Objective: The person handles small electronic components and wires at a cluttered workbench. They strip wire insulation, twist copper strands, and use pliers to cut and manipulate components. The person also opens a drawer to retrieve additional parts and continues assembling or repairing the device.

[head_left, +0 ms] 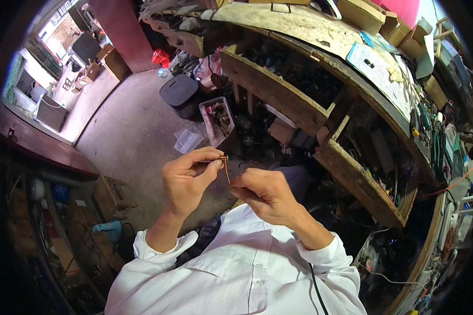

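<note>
In front of my chest, my left hand (188, 177) is closed, its thumb and forefinger pinching a small copper-coloured piece (224, 158). It may be a wound coil, but it is too small to make out fully. A thin copper-coloured wire (227, 172) runs down from it toward my right hand (266, 194). The fingers of that hand are curled and pressed together at the wire's lower end, and they hide where it stops. The two hands are a short way apart, with the wire spanning the gap.
Open wooden drawers (278, 86) jut from the cluttered workbench (299, 23) ahead and to the right. Below them stand a black bin (179, 93) and a box of scraps (208, 123). A wooden stool (110, 197) and a blue-green power tool (108, 229) are at left.
</note>
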The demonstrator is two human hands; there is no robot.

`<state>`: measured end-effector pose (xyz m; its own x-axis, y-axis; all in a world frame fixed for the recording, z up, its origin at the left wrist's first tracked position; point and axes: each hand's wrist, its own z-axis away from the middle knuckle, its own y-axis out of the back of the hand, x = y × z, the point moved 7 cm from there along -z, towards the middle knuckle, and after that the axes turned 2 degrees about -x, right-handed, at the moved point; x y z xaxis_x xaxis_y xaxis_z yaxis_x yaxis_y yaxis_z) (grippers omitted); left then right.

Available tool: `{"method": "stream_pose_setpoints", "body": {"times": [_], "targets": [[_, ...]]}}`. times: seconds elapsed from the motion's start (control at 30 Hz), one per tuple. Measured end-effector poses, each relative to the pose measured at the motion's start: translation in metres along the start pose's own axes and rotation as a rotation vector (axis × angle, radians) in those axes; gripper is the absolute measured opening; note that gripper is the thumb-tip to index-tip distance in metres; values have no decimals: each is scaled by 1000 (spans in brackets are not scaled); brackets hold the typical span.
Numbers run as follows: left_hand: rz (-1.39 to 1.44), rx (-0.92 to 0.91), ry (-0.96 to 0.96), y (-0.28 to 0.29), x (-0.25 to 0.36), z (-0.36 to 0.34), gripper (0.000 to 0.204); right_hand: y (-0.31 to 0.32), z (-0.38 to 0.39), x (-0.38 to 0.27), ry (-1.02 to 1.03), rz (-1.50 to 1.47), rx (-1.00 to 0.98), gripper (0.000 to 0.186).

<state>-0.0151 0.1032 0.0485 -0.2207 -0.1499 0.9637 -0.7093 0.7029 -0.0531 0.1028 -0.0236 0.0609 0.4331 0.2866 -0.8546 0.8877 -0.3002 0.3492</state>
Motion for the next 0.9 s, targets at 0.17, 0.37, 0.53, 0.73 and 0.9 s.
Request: {"method": "stream_pose_setpoints", "body": {"times": [0.17, 0.37, 0.53, 0.73, 0.9], "targets": [[-72, -187, 4, -20, 10, 8, 17, 50, 8, 41, -197, -295, 493, 8], [56, -156, 57, -20, 9, -1, 17, 27, 9, 29, -118, 172, 209, 23], [-71, -190, 21, -32, 13, -1, 17, 34, 6, 4, -117, 13, 162, 32], [-93, -263, -16, -43, 16, -4, 20, 24, 23, 42, -250, -381, 236, 16], [27, -216, 73, -49, 4, -2, 24, 29, 21, 33, -129, -215, 250, 12]]}}
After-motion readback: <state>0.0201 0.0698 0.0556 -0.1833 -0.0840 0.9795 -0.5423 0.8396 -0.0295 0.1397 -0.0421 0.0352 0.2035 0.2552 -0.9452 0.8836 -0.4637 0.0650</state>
